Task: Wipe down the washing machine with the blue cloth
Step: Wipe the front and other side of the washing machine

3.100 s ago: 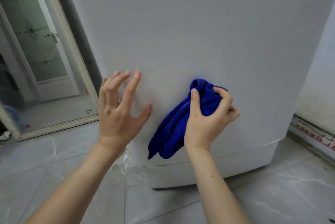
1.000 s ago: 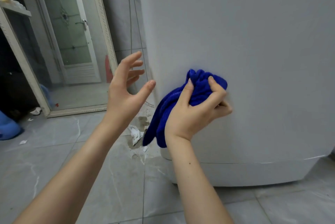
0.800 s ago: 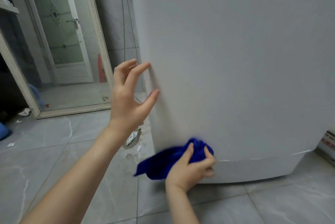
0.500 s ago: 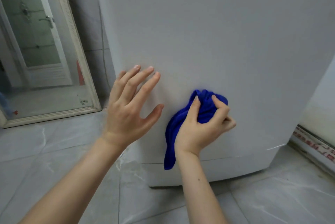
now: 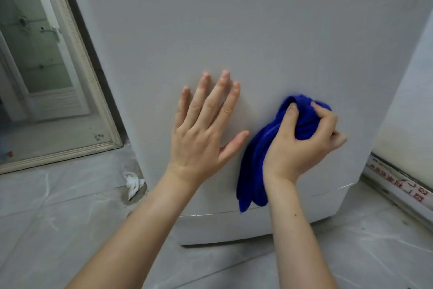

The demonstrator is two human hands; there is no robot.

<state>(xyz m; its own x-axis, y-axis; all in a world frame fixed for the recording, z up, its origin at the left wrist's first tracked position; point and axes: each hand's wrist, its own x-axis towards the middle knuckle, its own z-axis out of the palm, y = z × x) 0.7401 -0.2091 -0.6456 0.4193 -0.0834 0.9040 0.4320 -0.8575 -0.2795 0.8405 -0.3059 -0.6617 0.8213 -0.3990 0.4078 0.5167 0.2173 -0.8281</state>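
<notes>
The white washing machine [image 5: 269,38] fills most of the view, and I face its flat front panel low down. My right hand [image 5: 302,145] grips the bunched blue cloth [image 5: 255,160] and holds it against the panel, right of centre. A loose end of the cloth hangs down to the seam above the base strip. My left hand [image 5: 206,129] lies flat on the panel beside it, fingers straight and spread.
A door frame [image 5: 77,54] with a glass door behind it stands at the left. The grey marble-pattern floor [image 5: 58,218] has a crumpled white scrap [image 5: 133,184] by the machine's left corner. A wall and a printed skirting strip [image 5: 400,185] run close on the right.
The right hand swept the cloth down to the base, back up, and now further right on the panel. The left hand went from hovering to lying flat on the panel.
</notes>
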